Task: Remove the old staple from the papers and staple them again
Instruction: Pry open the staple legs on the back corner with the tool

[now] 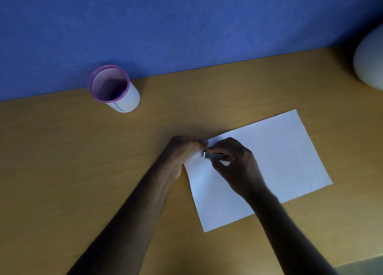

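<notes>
Wooden desk (62, 160) against blue wall (145, 26), left hand (182, 150) pinching papers (279, 154), right hand (234, 160) gripping metal tool (213, 156)

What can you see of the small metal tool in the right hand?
The metal tool is a slim, shiny silver bar, lying nearly level over the white papers near their far-left corner. The right hand grips its right end; its free tip points toward the left hand, which holds that corner. Its exact type is unclear.

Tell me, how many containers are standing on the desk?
1: a purple mesh pen cup stands far left by the blue wall. The pale round object at the right edge is unclear.
</notes>
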